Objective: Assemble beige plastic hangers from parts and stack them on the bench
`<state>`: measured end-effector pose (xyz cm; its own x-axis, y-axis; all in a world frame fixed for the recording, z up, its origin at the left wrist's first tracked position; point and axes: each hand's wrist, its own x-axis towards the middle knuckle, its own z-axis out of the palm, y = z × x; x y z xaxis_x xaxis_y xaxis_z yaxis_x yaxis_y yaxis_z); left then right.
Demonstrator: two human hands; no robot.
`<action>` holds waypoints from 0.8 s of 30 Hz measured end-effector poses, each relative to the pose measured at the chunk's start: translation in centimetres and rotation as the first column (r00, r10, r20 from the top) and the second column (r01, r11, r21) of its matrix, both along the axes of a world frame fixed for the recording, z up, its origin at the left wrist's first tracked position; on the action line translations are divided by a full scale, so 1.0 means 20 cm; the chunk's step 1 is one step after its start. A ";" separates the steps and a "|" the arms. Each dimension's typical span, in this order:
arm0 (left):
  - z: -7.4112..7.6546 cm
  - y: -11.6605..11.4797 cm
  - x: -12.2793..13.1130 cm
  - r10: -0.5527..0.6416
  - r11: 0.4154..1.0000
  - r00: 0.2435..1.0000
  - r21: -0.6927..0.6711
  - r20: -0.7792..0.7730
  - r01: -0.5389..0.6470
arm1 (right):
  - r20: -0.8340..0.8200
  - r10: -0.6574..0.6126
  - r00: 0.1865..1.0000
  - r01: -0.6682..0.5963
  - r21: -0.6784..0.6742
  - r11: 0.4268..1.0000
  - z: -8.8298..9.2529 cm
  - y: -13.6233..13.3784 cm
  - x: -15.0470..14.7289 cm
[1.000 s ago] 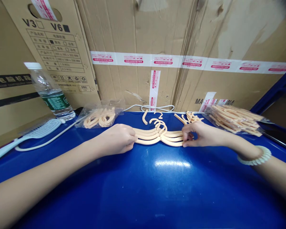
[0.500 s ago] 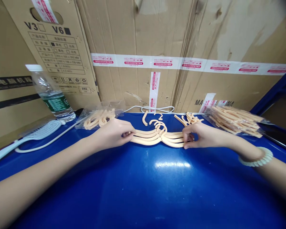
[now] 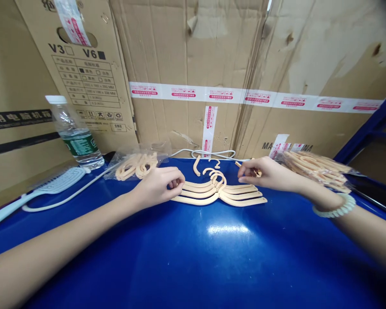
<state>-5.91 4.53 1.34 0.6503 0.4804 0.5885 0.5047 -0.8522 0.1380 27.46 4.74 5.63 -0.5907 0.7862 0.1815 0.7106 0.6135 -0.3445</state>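
Several beige plastic clothes hangers lie in a nested row on the blue table, hooks pointing away from me. My left hand is at their left ends, fingers curled and tips close together, covering those ends. Whether it grips one is hidden. Over the loose parts behind the right ends, my right hand hovers with thumb and fingers apart, touching no hanger in the row. Beyond the row lie a separate hook piece and a curved arm piece. More loose pieces are mostly hidden behind my right hand.
Clear bags of beige parts lie at left and right. Left of my arm are a water bottle, a pale blue hairbrush and a white cable. Cardboard boxes wall off the back.
My right hand has let go of the hangers' right ends and moved up and back toward the loose parts. My left hand stays at the left ends. The view has shifted slightly.
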 end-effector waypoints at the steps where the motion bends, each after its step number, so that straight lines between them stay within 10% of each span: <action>1: -0.01 0.00 0.00 -0.010 1.000 1.000 0.022 0.011 0.010 | -0.008 -0.002 1.000 0.002 0.016 1.000 0.01 0.02 -0.02; 13: -0.09 -0.02 0.02 -0.037 0.983 0.994 0.183 0.104 0.018 | 0.225 -0.135 0.965 0.105 0.140 0.985 0.07 0.34 -0.44; 24: -0.11 -0.02 0.03 -0.038 0.968 0.993 0.251 0.116 0.007 | 0.376 -0.220 0.900 0.221 0.042 0.974 -0.02 0.36 -0.75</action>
<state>-5.35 4.20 -0.89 0.5772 0.2943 0.7617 0.4780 -0.8781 -0.0229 12.46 11.99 5.19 -0.4263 0.9043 -0.0215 0.9045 0.4257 -0.0258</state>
